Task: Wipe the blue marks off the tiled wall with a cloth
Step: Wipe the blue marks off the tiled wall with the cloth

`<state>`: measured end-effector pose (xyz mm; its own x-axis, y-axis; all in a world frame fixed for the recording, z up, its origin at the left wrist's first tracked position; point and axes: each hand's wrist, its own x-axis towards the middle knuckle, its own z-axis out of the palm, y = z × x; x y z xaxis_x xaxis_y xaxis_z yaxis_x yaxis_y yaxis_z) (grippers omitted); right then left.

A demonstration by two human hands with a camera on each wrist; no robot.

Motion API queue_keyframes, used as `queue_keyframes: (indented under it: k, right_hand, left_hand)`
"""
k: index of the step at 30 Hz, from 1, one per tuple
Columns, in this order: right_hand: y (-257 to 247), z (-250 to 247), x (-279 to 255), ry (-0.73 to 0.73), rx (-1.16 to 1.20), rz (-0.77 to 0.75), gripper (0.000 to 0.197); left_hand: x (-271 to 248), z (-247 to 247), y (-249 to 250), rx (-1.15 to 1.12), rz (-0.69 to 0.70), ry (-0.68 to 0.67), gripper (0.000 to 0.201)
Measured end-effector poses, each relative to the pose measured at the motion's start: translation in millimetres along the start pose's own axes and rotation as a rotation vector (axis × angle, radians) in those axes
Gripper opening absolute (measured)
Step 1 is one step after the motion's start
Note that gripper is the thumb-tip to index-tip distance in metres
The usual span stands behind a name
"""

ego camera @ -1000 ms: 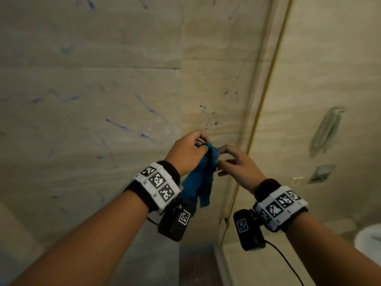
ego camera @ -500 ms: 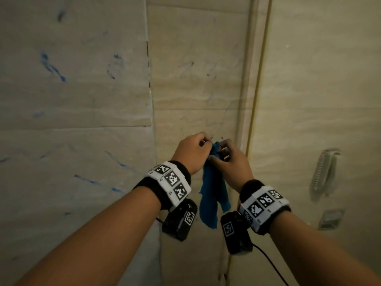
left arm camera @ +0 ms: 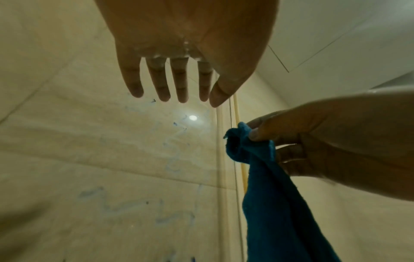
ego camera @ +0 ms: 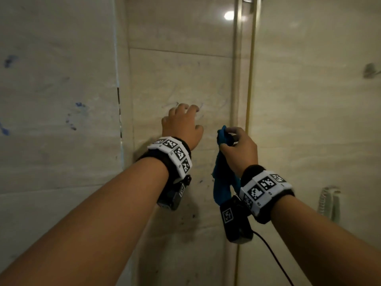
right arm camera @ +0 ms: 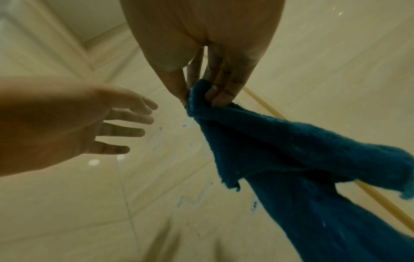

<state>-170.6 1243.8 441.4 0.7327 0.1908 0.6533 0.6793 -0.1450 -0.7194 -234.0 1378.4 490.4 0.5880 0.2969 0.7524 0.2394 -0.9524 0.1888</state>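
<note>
A blue cloth [ego camera: 221,178] hangs from my right hand [ego camera: 237,145], which pinches its top corner between thumb and fingers [right arm camera: 215,92]; the cloth [right arm camera: 302,168] trails down past the wrist. My left hand [ego camera: 182,124] is raised beside it, fingers [left arm camera: 161,83] straight and spread, close to the beige tiled wall [ego camera: 181,79] and holding nothing. Faint blue marks [left arm camera: 172,150] squiggle over the tile ahead, and darker blue marks [ego camera: 79,105] sit on the left wall.
A gold metal strip [ego camera: 249,79] runs vertically at the edge of a glass panel [ego camera: 309,120] on the right. A chrome fixture [ego camera: 328,201] shows behind that panel. A ceiling light reflection [ego camera: 229,15] glares on the upper tile.
My left hand has let go of the cloth and moved up and left with fingers spread. The right hand alone holds the cloth. The view has tilted up the wall.
</note>
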Motion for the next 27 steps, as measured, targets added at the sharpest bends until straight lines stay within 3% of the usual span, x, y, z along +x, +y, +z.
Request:
queue_keyframes:
  k: [11,21,27]
  right_hand:
    - [-38,20,119,0.148,-0.190,-0.243,0.020]
    - [-74,28,193,0.264,-0.196,-0.375,0.011]
    - [-87,25,223,0.237,-0.138,-0.437,0.014]
  left_hand:
    - [118,-38,-15,0.247,0.041,0.104,0.058]
    - [170,-37,-14,0.366,0.122,0.176,0.062]
    - [187,-34,-32,0.458,0.080,0.222,0.069]
